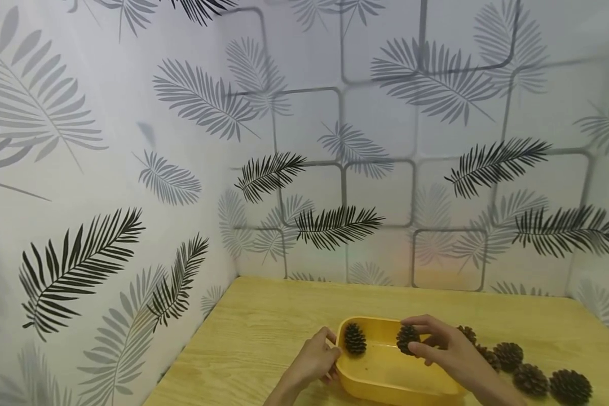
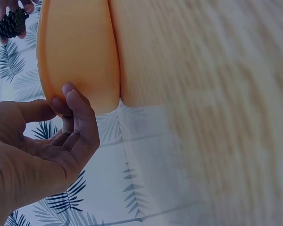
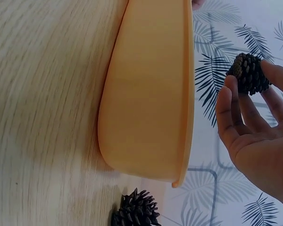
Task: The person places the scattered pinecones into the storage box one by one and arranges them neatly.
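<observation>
A yellow-orange plastic basin [image 1: 385,375] stands on the table, with one pine cone [image 1: 355,339] inside at its left end. My left hand [image 1: 312,358] pinches the basin's left rim between thumb and fingers; the left wrist view shows this hand [image 2: 61,136] at the basin's [image 2: 80,52] end. Above the basin's right half, my right hand [image 1: 449,349] holds a second dark brown pine cone [image 1: 408,339] by thumb and fingertips. In the right wrist view that pine cone [image 3: 249,74] is higher than the basin's rim [image 3: 189,94].
Several pine cones lie on the table right of the basin, among them one pine cone [image 1: 570,387] farthest right and another [image 1: 530,379] beside it. A wood-grain table [image 1: 264,316] meets a leaf-patterned curtain [image 1: 375,197] at the back and left.
</observation>
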{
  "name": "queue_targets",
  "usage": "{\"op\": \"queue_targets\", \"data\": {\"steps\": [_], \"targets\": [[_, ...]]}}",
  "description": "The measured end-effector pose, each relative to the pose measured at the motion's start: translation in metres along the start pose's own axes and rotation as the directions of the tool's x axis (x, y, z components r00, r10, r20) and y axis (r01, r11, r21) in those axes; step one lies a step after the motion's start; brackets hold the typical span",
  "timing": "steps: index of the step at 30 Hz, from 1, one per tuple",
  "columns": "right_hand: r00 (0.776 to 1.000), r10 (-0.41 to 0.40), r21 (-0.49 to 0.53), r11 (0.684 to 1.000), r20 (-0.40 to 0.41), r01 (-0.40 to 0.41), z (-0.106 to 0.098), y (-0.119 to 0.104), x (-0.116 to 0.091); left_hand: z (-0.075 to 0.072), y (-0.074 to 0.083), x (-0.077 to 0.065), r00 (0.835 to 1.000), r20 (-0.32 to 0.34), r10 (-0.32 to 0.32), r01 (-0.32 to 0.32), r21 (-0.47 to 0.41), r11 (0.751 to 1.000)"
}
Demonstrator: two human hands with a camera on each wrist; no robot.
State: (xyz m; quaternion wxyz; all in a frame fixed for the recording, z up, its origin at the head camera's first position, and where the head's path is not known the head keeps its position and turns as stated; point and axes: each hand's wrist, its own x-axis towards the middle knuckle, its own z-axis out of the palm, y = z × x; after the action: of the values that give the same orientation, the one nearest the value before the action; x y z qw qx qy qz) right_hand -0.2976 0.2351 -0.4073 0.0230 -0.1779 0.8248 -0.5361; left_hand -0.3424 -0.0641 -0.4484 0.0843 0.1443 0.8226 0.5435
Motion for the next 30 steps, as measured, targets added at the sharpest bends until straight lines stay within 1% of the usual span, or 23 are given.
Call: {"op": "queue_targets", "data": {"steps": [5, 10, 14, 21, 25, 30], "targets": [[1.0, -0.008, 0.002, 1.0, 0.011, 0.008, 0.003, 0.004, 0.004, 0.0, 0.001, 0.001, 1.0, 0.003, -0.007, 0.007, 0.003, 1.0], [0.999, -0.027, 0.027, 0.999, 0.035, 0.026, 0.01, 0.006, 0.007, 0.001, 0.001, 0.001, 1.0, 0.001, -0.01, 0.01, 0.005, 1.0], [0.999, -0.03, 0.033, 0.999, 0.036, 0.029, 0.018, 0.006, 0.009, 0.001, 0.0, 0.001, 1.0, 0.001, -0.003, 0.003, 0.0, 1.0], [0.996, -0.063, 0.03, 0.998, 0.068, 0.061, 0.035, 0.011, 0.013, 0.0, -0.002, 0.0, 1.0, -0.005, 0.011, -0.011, 0.01, 1.0], [0.995, -0.06, 0.034, 0.998, 0.073, 0.058, 0.039, 0.012, 0.014, -0.001, 0.001, -0.001, 1.0, -0.006, 0.021, -0.021, 0.006, 1.0], [0.994, -0.065, 0.038, 0.997, 0.083, 0.062, 0.044, 0.015, 0.016, 0.001, 0.004, -0.003, 1.0, -0.012, 0.019, -0.019, 0.008, 1.0]]}}
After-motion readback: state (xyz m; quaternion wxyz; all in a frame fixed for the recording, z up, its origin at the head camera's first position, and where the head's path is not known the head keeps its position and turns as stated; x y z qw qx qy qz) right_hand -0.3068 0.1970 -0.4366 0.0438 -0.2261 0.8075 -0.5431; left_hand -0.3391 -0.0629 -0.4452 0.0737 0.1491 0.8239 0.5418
